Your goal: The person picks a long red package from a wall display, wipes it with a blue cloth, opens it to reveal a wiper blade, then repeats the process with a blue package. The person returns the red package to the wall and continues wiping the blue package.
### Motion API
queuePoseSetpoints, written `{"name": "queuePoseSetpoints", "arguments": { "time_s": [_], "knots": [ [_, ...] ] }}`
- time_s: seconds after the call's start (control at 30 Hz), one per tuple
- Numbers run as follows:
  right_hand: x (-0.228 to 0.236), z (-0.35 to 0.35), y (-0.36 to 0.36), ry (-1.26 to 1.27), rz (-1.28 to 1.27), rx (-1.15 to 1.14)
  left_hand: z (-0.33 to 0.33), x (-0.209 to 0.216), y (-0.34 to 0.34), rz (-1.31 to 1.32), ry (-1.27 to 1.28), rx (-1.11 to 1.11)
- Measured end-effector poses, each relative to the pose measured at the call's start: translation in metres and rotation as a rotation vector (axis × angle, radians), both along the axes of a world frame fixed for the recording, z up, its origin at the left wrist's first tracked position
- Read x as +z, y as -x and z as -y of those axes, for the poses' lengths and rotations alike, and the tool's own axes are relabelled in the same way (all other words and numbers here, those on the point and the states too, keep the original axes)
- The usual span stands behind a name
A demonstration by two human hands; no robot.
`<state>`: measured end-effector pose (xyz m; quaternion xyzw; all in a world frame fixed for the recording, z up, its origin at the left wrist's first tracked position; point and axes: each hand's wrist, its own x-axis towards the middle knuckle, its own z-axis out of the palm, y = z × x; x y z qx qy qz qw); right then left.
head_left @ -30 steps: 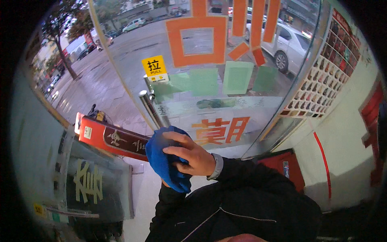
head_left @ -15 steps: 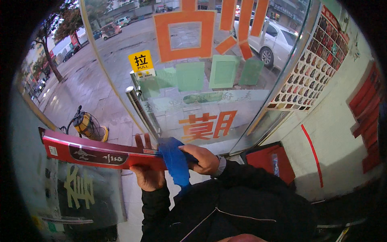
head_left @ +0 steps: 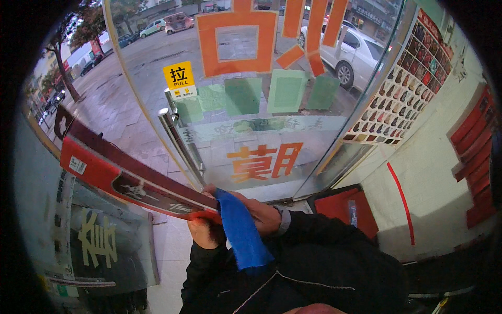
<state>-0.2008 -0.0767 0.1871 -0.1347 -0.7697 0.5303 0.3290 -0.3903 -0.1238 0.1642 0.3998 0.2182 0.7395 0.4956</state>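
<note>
A long, narrow red box (head_left: 104, 177) with a dark label on its side stretches from my hands up to the left, its far end raised and showing a handle-like cut-out. Near its right end, my left hand (head_left: 205, 234) grips it from below, most fingers hidden behind the box. A blue cloth (head_left: 244, 235) drapes over that right end and hangs down in front of my jacket. My right hand (head_left: 264, 215) is closed on the cloth and presses it against the box's end; the fingertips are covered.
Ahead stands a glass door (head_left: 256, 196) with a metal handle (head_left: 180, 144) and orange lettering. Another glass panel (head_left: 125, 246) is at lower left. A red mat-like panel (head_left: 348, 212) lies by the right wall, which carries a shoe-picture poster (head_left: 397, 104). Outside are parked cars.
The box has tilted, its left end swinging up and its right end staying near my hands. My right hand has moved closer to my left, and the cloth now hangs longer.
</note>
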Motion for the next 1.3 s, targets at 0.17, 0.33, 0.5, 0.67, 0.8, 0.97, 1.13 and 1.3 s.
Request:
{"name": "queuePoseSetpoints", "arguments": {
  "time_s": [0.17,0.33,0.5,0.67,0.8,0.97,1.13,1.3],
  "knots": [
    [0.033,0.009,0.012,-0.025,-0.070,-0.066,-0.002,0.006,-0.007,-0.187,-0.035,0.201],
    [0.032,0.006,0.012,0.013,0.159,-0.204,-0.004,0.018,-0.004,-0.035,0.027,0.100],
    [0.010,-0.004,0.003,0.009,0.260,-0.173,-0.023,0.035,0.010,0.200,-0.219,0.202],
    [-0.024,-0.006,-0.021,0.040,0.350,-0.122,-0.031,0.048,0.045,0.379,-0.283,0.194],
    [-0.044,-0.005,-0.033,0.027,0.533,-0.148,-0.031,0.041,0.063,0.401,-0.189,0.253],
    [-0.050,-0.002,-0.038,-0.061,0.546,-0.364,-0.037,0.026,0.055,0.329,-0.027,0.349],
    [-0.052,-0.006,-0.040,-0.326,0.396,-0.501,-0.026,0.015,0.019,0.399,0.070,0.286],
    [-0.047,-0.005,-0.038,-0.212,0.366,-0.308,-0.028,0.013,0.001,0.338,0.039,0.265]
  ]
}}
